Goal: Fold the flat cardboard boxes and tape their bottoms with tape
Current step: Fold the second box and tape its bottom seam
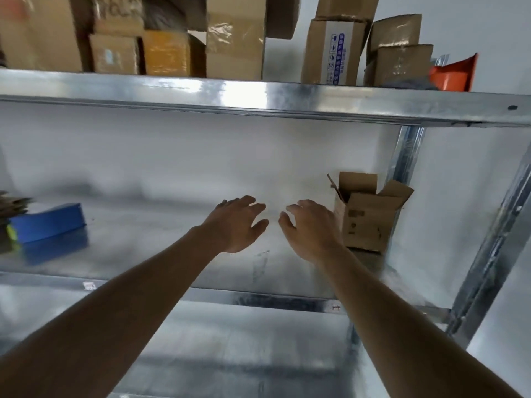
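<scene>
Hands (273,225) empty, open-topped box (367,219) just right

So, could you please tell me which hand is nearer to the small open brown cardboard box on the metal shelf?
Right. The right hand hovers just beside the small open brown cardboard box; the left hand is farther left.
</scene>
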Demonstrator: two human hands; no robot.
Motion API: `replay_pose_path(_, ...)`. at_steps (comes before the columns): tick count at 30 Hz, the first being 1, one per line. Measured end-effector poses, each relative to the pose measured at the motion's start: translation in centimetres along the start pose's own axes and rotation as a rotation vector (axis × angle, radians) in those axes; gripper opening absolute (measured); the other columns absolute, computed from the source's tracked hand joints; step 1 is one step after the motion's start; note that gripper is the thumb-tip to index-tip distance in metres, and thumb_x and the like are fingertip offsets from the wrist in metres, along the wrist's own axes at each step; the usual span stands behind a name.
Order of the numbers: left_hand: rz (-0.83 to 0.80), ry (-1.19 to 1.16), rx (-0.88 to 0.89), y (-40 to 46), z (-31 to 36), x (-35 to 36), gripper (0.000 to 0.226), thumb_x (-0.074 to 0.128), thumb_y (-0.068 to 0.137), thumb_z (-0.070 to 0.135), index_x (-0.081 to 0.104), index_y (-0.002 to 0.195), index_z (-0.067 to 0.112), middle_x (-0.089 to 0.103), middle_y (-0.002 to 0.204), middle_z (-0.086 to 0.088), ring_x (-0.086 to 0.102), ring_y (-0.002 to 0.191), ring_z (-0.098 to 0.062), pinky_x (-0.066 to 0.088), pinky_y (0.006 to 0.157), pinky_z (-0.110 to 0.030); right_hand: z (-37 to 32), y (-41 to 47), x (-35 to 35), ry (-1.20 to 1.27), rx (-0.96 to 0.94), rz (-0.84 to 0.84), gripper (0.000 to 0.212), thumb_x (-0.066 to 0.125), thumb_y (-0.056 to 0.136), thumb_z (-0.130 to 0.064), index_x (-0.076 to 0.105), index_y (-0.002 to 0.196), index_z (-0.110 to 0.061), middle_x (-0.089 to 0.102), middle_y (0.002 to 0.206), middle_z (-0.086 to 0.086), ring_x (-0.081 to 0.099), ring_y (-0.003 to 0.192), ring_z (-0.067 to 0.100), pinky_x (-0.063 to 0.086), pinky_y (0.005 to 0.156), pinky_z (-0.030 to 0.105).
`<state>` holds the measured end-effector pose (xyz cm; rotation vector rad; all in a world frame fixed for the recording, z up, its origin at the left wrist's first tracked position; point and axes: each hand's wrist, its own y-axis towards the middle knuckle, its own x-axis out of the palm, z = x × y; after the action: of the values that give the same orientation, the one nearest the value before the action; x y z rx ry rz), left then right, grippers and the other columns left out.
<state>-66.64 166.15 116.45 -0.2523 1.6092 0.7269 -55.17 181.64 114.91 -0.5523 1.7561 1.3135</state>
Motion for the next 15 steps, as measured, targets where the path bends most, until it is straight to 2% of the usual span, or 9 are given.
replay_pose_path(4, -0.005, 0.010, -0.050, -3.7, -4.7, -0.7, 0.059, 0.030, 0.108, 0.055, 0.032, 0.161, 0.030, 0.026, 0.170, 0.001, 0.034, 0.152, -0.026, 0.030, 0.123, -0.043, -6.1, -0.5, 1.4, 0.028, -0.041, -0.048, 0.057, 0.030, 0.108, -0.056, 0.060, 0.142, -0.023, 0.057, 0.150, 0.004, 0.051, 0.139, 0.025, 0.034, 0.120, 0.043)
replay_pose_path(15, -0.012, 0.018, -0.196, -14.5, -20.6, -3.5, 0.057, 0.032, 0.108, 0.054, 0.034, 0.160, 0.031, 0.028, 0.168, 0.002, 0.036, 0.150, -0.026, 0.032, 0.121, -0.042, -25.1, -0.8, 3.5, 0.165, -0.152, -0.121, 0.054, 0.032, 0.109, -0.052, 0.063, 0.140, -0.021, 0.063, 0.142, 0.004, 0.058, 0.130, 0.024, 0.040, 0.115, 0.041)
